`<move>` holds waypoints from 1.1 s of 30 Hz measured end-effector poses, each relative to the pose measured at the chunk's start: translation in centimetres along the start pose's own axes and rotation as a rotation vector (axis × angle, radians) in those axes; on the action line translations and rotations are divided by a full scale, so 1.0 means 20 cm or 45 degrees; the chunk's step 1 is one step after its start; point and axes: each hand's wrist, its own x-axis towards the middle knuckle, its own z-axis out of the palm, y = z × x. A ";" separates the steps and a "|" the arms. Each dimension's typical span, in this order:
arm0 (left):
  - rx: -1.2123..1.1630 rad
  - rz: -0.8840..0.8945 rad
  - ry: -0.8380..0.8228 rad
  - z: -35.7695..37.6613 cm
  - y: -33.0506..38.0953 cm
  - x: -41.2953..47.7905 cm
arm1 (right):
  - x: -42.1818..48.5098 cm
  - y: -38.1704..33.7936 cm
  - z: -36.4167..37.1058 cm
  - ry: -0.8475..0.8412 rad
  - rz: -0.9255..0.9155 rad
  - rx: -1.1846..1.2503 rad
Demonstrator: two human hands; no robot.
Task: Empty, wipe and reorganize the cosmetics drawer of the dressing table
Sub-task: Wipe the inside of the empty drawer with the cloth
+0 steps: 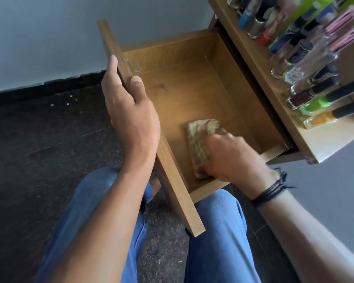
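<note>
Dark floor [39,139], grey wall [39,37]. Emptied drawer [192,82] pulled out of table [325,139]; bottles [305,58] lined on table top. Front panel gripped by left hand [131,111], fingers wrapped round edge. At drawer's near front corner, cloth [198,139] clutched under right hand [229,156], fingers curled. Step judged: wiping. Next: far corners to be covered.

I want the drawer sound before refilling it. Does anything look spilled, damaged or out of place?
Nothing in the drawer stands out: it holds only the cloth that the right hand grips, while the left hand grips its front. The sole oddity is a few pale crumbs on the dark floor.
</note>
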 end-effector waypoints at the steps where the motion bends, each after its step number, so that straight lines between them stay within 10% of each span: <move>1: 0.005 0.001 0.002 0.00 0.00 0.00 | -0.01 -0.05 0.02 -0.002 -0.058 0.011; 33: 0.041 0.062 0.021 0.01 -0.02 0.01 | 0.05 0.20 -0.06 0.142 0.275 -0.046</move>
